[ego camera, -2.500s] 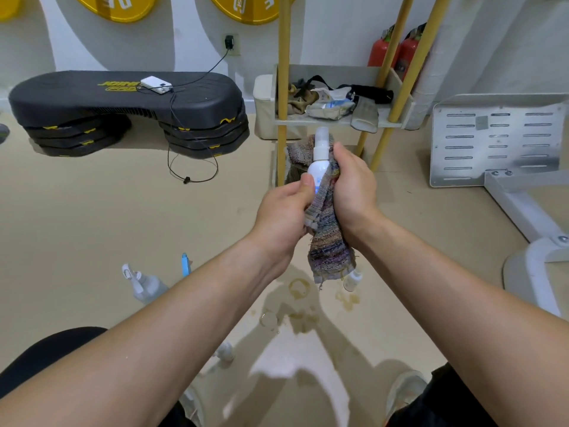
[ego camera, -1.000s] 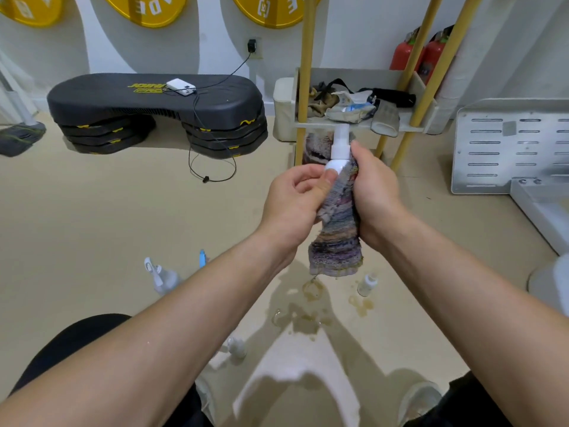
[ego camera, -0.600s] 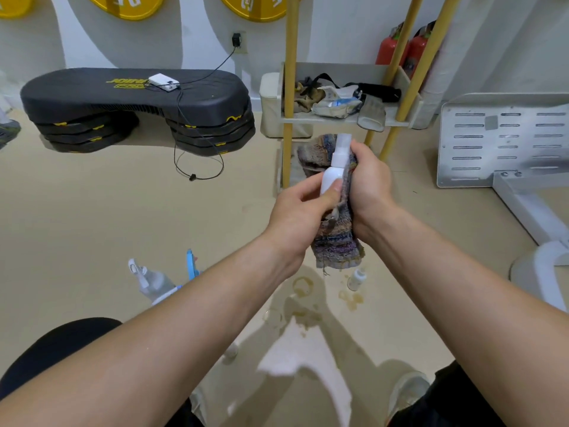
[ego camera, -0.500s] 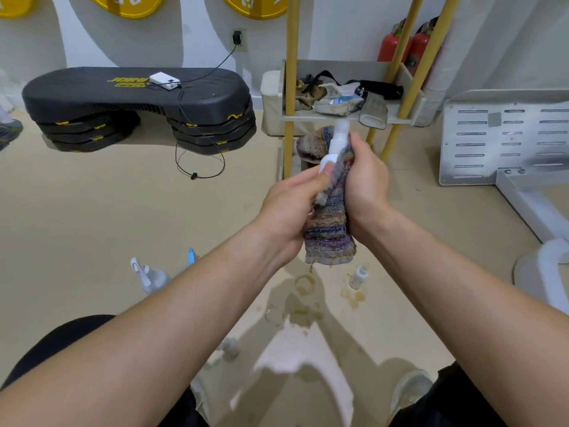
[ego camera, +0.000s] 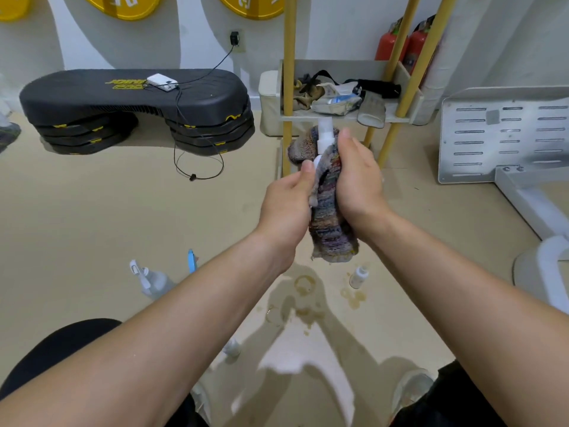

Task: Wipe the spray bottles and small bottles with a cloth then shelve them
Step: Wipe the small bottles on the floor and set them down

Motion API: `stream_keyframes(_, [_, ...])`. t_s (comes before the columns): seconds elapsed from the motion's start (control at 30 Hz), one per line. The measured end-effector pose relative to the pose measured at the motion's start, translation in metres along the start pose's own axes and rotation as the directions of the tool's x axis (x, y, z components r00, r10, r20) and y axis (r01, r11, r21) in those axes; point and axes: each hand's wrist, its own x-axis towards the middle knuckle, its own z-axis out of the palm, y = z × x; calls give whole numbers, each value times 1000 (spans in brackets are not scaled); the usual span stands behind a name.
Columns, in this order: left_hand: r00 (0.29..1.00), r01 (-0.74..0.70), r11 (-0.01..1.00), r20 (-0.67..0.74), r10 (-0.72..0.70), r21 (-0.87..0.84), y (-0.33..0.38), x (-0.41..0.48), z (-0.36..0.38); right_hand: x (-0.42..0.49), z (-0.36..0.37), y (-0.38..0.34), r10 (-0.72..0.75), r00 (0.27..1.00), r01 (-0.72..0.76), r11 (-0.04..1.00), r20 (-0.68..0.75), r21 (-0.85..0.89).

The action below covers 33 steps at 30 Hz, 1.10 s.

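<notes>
Below my arms, a clear plastic spray bottle and a small white dropper bottle sit on the beige floor. My left hand grips the slim white spray bottle low down, upright. My right hand clamps the striped multicoloured woven cloth round it, in front of the yellow-poled shelf.

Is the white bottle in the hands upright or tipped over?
Upright: the white bottle has its cap on top, and the cloth wraps its body.
</notes>
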Motion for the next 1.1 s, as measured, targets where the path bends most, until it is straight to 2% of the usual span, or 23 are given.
stream_keyframes(0.1, [993, -97, 990, 74, 90, 105, -5, -2, 1, 7, -6, -4, 94, 995, -96, 994, 24, 56])
stream_keyframes(0.27, [999, 32, 998, 33, -30, -63, 6, 1, 1, 4, -6, 0, 257, 966, -253, 947, 6, 197])
stream_keyframes(0.33, [999, 31, 995, 32, -28, -92, 10, 0, 0, 2, -6, 2, 293, 956, -289, 925, 18, 247])
stream_keyframes(0.47, [997, 1, 994, 79, 7, -106, 13, -5, 3, 5, -10, 6, 336, 942, -333, 916, 28, 225])
stream_keyframes(0.57, [983, 12, 997, 181, 2, -76, 12, -5, 4, 12, -18, 2, 360, 930, -368, 898, 78, 239])
stream_keyframes(0.7, [954, 50, 998, 295, -56, 29, 10, -8, 4, 19, -27, -6, 300, 954, -294, 945, -18, 143])
stream_keyframes(0.8, [958, 15, 999, 285, -25, 37, 8, -9, 8, 22, -30, -11, 214, 975, -209, 973, -53, 97])
stream_keyframes(0.93, [989, -74, 994, 137, 63, 76, 6, -2, 8, 12, -20, -3, -1, 999, 5, 996, 42, -87])
stream_keyframes(1.03, [996, -34, 999, 81, 32, 35, 8, -1, 2, 2, -9, 11, -130, 980, 157, 969, 148, -192])
stream_keyframes(1.1, [997, 4, 1000, 74, -3, -19, 9, -2, 0, 1, -9, 16, -165, 971, 208, 939, 175, -274])
